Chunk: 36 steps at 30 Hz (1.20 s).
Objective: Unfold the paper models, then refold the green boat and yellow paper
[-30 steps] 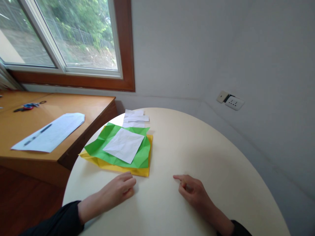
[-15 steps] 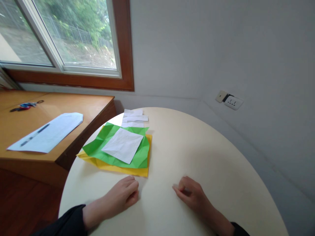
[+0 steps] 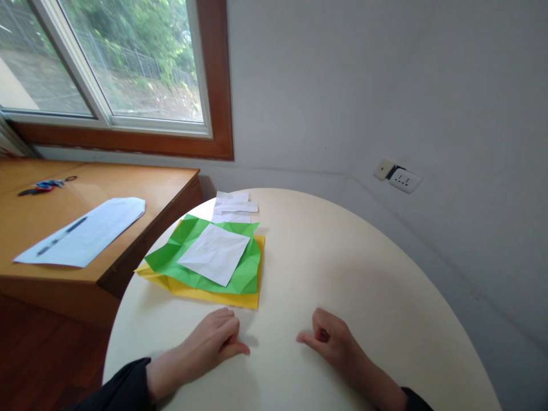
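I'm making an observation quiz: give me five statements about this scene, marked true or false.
The four-sided white paper sheet lies on the creased green paper sheet. True.
The bright yellow paper sheet lies on top of the green sheet. False: it lies beneath.
The bare left hand grips the green sheet. False: it is apart from that sheet.
The bare right hand is flat, fingers spread. False: its fingers are curled.
A slim dark pen lies on white paper on the brown wooden desk. True.
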Available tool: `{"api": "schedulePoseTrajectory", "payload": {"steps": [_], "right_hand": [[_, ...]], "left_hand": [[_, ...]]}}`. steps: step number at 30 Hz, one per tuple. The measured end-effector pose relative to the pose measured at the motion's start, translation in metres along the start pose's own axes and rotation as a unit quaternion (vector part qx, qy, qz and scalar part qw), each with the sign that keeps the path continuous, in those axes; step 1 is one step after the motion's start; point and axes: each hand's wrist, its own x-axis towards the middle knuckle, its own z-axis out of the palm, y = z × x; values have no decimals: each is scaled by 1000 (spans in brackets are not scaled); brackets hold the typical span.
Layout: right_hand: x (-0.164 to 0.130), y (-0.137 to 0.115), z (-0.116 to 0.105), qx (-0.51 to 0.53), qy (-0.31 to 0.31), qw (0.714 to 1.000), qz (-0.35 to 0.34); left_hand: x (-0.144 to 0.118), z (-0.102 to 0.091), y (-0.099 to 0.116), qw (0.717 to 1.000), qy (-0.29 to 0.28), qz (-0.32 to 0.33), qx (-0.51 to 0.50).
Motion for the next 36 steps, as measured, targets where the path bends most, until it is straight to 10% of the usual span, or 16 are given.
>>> {"api": "schedulePoseTrajectory", "payload": {"steps": [17, 26, 36], "right_hand": [[-2, -2, 1, -127, -35, 983, -127], [-6, -17, -28, -214, -52, 964, -149], [-25, -21, -33, -257, -185, 938, -138]], "left_hand": [[1, 6, -6, 995, 28, 90, 41], [3, -36, 5, 983, -107, 109, 106], [3, -30, 7, 969, -205, 118, 73]]}}
